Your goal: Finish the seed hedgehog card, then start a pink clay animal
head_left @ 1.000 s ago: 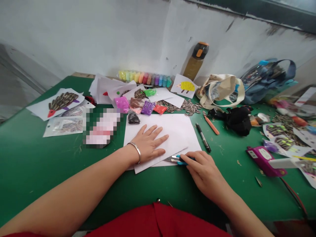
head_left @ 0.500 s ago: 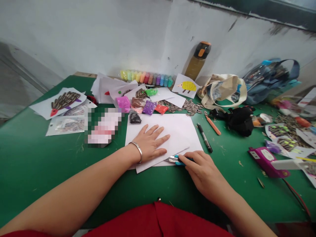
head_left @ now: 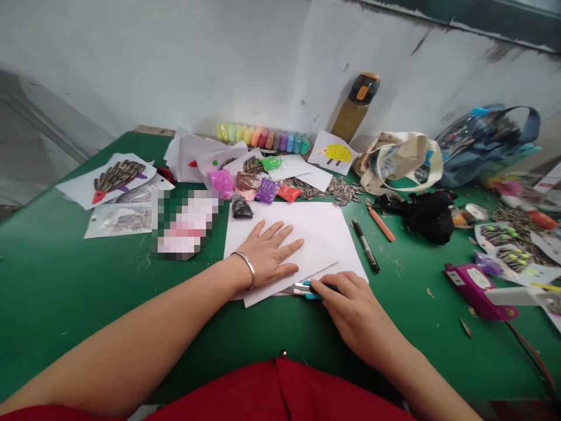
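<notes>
Paper [head_left: 319,245] is lying on the surface [head_left: 52,286]; left hand [head_left: 269,257], spread flat, is resting on it; right hand [head_left: 350,304] is gripping a knife [head_left: 309,290] at the paper's edge.

Left fingers [head_left: 290,250] flat on paper [head_left: 313,257], cutter [head_left: 302,288] in right fingers [head_left: 329,293]

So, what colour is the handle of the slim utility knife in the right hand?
The knife handle is bright blue where visible, best seen in the head view.
</notes>
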Demonstrator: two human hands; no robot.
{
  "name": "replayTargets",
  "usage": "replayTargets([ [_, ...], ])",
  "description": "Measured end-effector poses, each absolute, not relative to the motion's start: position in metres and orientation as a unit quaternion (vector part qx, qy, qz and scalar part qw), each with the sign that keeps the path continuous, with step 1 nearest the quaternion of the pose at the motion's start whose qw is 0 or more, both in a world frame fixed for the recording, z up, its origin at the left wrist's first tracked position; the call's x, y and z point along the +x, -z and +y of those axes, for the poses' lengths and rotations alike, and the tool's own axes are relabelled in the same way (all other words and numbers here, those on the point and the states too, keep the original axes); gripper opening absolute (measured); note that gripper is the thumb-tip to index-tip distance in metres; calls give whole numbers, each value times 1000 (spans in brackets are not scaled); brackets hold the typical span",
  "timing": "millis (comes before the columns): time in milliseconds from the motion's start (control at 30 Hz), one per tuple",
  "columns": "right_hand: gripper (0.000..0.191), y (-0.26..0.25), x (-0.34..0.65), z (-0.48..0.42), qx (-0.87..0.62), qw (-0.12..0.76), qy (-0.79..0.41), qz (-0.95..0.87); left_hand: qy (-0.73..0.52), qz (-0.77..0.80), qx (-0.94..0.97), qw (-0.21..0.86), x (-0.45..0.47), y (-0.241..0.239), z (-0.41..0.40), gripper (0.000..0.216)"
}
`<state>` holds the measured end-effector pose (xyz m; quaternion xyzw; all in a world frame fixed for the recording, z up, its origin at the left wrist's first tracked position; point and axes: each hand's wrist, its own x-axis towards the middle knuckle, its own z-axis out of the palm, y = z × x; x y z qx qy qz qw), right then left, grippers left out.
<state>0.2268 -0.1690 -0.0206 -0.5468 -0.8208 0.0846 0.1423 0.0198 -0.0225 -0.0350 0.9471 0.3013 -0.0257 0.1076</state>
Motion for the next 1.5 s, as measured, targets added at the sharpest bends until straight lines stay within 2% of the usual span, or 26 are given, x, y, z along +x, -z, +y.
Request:
replayTargets([
  [267, 46, 23, 213, -171, -542, 153, -78, -823, 16, 303, 947, 110, 20, 35, -23, 64],
  [1033, 47, 23, 187, -169, -512, 166, -93, -838, 29, 308, 943, 120, 22, 31, -25, 64],
  [1500, 49, 24, 203, -176, -491, 166, -95, -850, 34, 324, 938, 119, 26, 30, -29, 67],
])
